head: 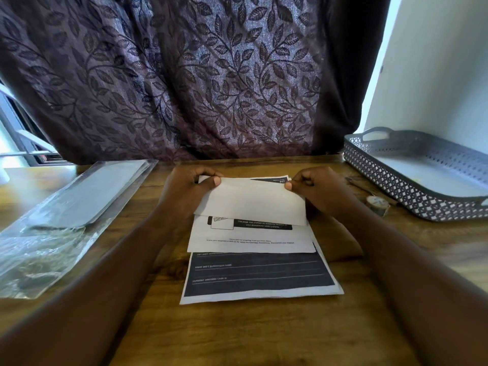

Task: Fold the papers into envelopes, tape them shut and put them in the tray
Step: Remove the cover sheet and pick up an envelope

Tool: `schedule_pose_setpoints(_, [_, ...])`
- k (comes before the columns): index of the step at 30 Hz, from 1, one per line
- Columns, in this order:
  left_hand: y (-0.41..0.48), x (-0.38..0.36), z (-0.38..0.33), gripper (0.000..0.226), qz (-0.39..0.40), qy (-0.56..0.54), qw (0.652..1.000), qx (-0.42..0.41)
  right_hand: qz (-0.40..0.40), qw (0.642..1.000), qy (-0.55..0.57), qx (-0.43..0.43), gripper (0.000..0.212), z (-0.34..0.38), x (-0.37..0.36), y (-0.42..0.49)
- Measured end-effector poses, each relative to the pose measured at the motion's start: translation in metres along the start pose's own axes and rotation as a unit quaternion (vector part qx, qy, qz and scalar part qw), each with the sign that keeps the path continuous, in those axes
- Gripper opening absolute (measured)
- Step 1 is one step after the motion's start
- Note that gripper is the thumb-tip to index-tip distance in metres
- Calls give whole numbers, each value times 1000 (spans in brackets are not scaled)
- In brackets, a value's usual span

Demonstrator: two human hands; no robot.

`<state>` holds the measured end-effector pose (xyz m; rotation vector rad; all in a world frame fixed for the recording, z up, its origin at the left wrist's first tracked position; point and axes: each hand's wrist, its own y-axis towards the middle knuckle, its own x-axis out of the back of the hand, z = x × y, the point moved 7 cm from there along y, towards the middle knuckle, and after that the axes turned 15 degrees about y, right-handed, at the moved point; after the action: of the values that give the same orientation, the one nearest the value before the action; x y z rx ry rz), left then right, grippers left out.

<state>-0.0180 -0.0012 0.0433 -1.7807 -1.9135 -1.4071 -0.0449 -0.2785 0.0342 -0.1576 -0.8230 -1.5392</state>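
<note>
A wooden table [250, 334] carries a grey perforated tray [390, 191] at its far right corner; the part of its floor in view is bare. Plastic sleeves [66, 220] lie along the left edge. Mid-table, printed papers [261, 276] lie stacked. The left hand [184, 188] and right hand [314, 188] pinch the top sheet's [250, 202] folded-over flap at its corners. A tape roll [376, 204] sits beside the tray.

Curtain [184, 75]: dark purple-brown, leaf-and-vine pattern. Table [237, 334]: warm brown wood grain. Folded paper [250, 204] at table centre: plain white back. Sheet under it [250, 240]: white, black banner, small print. Bottom sheet [261, 273]: dark navy block, white lines, white margin. Tray [412, 196] right of papers: grey, diamond lattice wall. Plastic sleeve [66, 220] left of papers: clear, grey sheen.
</note>
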Motion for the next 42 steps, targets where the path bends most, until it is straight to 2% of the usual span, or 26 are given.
schedule_pose_setpoints(4, [-1,-4,2,23,-2,-11,1000,23,-51,997,49,-23,24,-4,5,-1])
schedule_pose_setpoints(8, [-3,1,7,18,-36,-1,998,49,-32,996,87,-20,11,2,0,-3])
schedule_pose_setpoints(10, [-4,6,7,10,-64,50,995,54,-32,995,97,-15,10,6,-3,-4])
schedule_pose_setpoints(13, [-5,15,-11,21,-117,160,979,-38,-49,994,101,5,12,19,-5,-5])
schedule_pose_setpoints(15, [-9,15,-31,24,-131,181,968,-118,-46,994,90,36,14,33,-11,-6])
schedule_pose_setpoints(19, [-20,-6,-67,29,-52,196,954,-222,-38,991,34,127,10,65,-29,-14])
schedule_pose_setpoints(22, [-21,-14,-70,31,-36,216,939,-265,-37,984,6,173,8,75,-36,-17])
schedule_pose_setpoints(26, [-15,-10,-56,33,-34,222,942,-249,-51,981,-2,185,5,71,-29,-17])
schedule_pose_setpoints(30, [-12,4,-46,34,-54,208,950,-228,-61,986,26,152,6,60,-16,-14])
schedule_pose_setpoints(35, [-9,12,-32,21,-70,227,951,-197,-85,987,34,132,5,46,-5,-10])
schedule_pose_setpoints(37, [-4,15,-22,22,-72,236,954,-168,-100,988,40,111,8,36,2,-8])
schedule_pose_setpoints(42, [2,20,1,10,-66,167,981,-76,-129,987,29,86,9,17,17,-7])
